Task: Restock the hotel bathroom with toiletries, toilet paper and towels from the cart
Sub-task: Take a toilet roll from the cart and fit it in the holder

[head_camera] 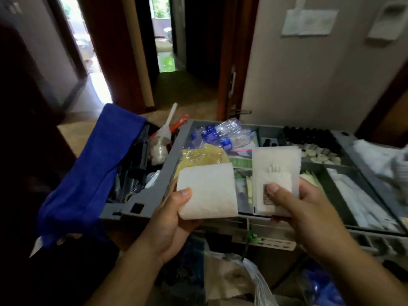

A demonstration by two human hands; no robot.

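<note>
Hotel corridor, doors open ahead. Grey cart tray sits in front of the person, split into compartments.

Toilet paper roll: white, reads as a small roll. The left hand grips it, thumb on the front face, fingers curled behind. It's held above the tray's near-left corner, not resting on it.

Sachets: thin stack of flat white packets. The front one shows what look like cotton swabs plus a small dark label. The right hand pinches the stack, thumb on the label, fingers behind. They're held upright, faces toward the camera. My read: that's for checking or counting before carrying off. One item type per hand, so nothing mixes.

Outward:
- Behind the roll: yellowish bag, crushed water bottles at back-left.
- Right of the sachets: row of small dark bottles at the back, long white packets near-right.
- Left of the tray: blue cloth draped over a bin, white-handled brush sticking up beside it.
- Below the tray: plastic bag.

Judgement: picking stage. Both items are out of the cart, bathroom not in view, no towels in hand.
</note>
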